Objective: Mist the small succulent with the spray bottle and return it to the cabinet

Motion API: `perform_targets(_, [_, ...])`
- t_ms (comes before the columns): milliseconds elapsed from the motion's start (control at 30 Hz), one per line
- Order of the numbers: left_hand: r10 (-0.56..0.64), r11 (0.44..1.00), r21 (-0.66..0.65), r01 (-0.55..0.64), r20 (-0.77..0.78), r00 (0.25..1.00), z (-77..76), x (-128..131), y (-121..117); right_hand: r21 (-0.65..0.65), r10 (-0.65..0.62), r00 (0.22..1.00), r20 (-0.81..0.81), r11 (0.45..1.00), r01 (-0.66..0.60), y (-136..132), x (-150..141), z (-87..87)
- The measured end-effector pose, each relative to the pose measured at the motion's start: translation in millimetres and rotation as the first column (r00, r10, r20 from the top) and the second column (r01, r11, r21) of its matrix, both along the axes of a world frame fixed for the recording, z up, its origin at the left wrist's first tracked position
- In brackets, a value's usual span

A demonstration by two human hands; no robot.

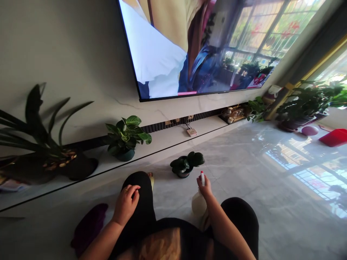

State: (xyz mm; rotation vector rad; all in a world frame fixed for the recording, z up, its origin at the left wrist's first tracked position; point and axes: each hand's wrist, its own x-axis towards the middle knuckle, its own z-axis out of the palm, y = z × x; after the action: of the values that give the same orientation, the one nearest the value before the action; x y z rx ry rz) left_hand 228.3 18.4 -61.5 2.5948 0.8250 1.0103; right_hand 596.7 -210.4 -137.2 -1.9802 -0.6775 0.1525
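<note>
My right hand (205,186) is wrapped round the neck of a spray bottle (199,204) with a pale, translucent body and a white nozzle tipped in red. The nozzle points forward, close to a small potted plant (184,164) with broad dark leaves that stands on the floor. My left hand (128,203) rests on my left knee, its fingers loosely bent and a gap showing beside the thumb. Nothing shows in that hand. A dark purple cloth (90,225) lies on the floor by my left forearm.
A low white ledge (165,139) runs along the wall under a large television (211,47). On it stand a leafy plant in a green pot (126,155) and a long-leaved plant (59,155). Far right are more plants (300,104), a pink ball (309,130) and a red container (334,137).
</note>
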Motion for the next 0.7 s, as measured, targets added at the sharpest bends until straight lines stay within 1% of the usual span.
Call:
perform_targets(67, [0.003, 1.0, -0.001, -0.003, 0.0, 1.0, 1.3, -0.4, -0.4, 0.006, -0.015, 1.0, -0.027, 1.0, 0.015, 1.3, -1.7, -3.1])
perform_targets(133, [0.004, 1.0, -0.005, -0.004, -0.006, 1.0, 2.1, -0.5, -0.3, 0.009, -0.003, 1.0, -0.03, 1.0, 0.003, 2.7, -3.1, -4.3])
perform_targets(267, [0.003, 0.999, -0.039, -0.004, -0.029, 1.0, 3.7, 1.8, -3.0, 0.011, 0.067, 0.997, -0.048, 0.998, -0.066, 3.4, -5.4, -0.5])
perform_targets(367, [0.023, 0.989, -0.143, -0.024, -0.01, 1.0, 4.7, 3.2, -12.1, -0.004, 0.132, 0.988, -0.083, 0.991, -0.133, -2.0, -9.7, 6.8])
perform_targets(400, [0.032, 0.98, -0.195, -0.03, 0.008, 0.999, 3.8, 2.4, -15.6, -0.011, 0.156, 0.983, -0.097, 0.987, -0.158, -5.2, -11.4, 9.2])
perform_targets(433, [0.045, 0.973, -0.227, -0.046, -0.006, 0.999, 1.7, 0.5, -18.4, -0.019, 0.177, 0.978, -0.111, 0.983, -0.18, -8.6, -12.8, 11.2])
perform_targets(500, [0.101, 0.957, -0.269, -0.112, -0.054, 0.993, -7.6, -8.6, -20.6, -0.044, 0.219, 0.966, -0.135, 0.973, -0.226, -14.8, -14.1, 13.3])
perform_targets(567, [0.164, 0.925, -0.327, -0.196, -0.123, 0.979, -23.5, -27.2, -18.7, -0.077, 0.172, 0.981, -0.088, 0.981, -0.179, -18.6, -14.3, 13.0])
perform_targets(633, [0.234, 0.869, -0.393, -0.301, -0.211, 0.949, -44.6, -55.3, -17.3, -0.133, 0.153, 0.986, -0.064, 0.978, -0.16, -20.6, -16.4, 12.0])
perform_targets(700, [0.282, 0.787, -0.461, -0.41, -0.323, 0.904, -69.2, -89.1, -20.8, -0.174, 0.137, 0.99, -0.032, 0.975, -0.141, -22.5, -22.3, 11.7])
